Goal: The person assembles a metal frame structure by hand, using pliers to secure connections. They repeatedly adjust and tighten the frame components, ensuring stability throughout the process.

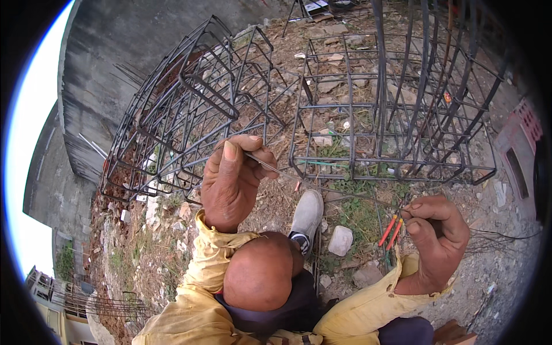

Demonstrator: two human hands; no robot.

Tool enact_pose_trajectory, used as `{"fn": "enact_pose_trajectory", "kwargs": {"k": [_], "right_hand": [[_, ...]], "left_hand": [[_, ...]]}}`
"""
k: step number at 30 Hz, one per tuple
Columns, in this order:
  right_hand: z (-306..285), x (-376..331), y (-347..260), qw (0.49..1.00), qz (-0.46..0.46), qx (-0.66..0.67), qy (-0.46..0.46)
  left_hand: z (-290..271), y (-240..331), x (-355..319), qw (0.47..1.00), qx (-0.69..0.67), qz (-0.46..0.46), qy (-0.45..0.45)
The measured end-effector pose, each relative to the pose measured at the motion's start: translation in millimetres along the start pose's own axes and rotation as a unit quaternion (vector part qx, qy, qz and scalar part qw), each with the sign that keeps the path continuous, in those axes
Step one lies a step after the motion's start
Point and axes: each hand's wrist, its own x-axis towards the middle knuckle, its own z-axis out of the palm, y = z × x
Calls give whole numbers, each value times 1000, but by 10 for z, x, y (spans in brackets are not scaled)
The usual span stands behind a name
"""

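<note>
Wire [305, 179], thin and grey, runs taut between both hands across the frame, from upper left down to lower right. Left hand [233, 181] is raised, fingers curled closed, pinching the wire's upper end between thumb and forefinger; this grip appears to keep the strand straight and clear of the body. Right hand [437, 236] sits lower, closed into a fist around the wire's other end; just beside its fingers show the red and orange handles of a tool [391, 231], though whether the fist holds it cannot be told. More loose wires [500, 238] trail from that fist to the right, suggesting a bundle kept within reach.

Knee [259, 276] is bent up between the yellow sleeves, with a grey shoe [306, 215] planted on rubble-strewn ground, consistent with a seated or crouched working posture. Rebar cages [195, 109] lie on the dirt beyond the hands, one on its side at left, another [397, 98] upright at right. Concrete wall [115, 57] bounds the site at upper left.
</note>
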Motion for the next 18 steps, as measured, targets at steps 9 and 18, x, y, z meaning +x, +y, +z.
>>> {"fn": "enact_pose_trajectory", "kwargs": {"k": [9, 18], "right_hand": [[446, -126, 1791, 907, 315, 11, -278], [770, -301, 2651, 898, 420, -75, -107]], "left_hand": [[-706, -1366, -516, 894, 127, -419, 97], [-721, -1216, -304, 703, 519, -443, -200]]}}
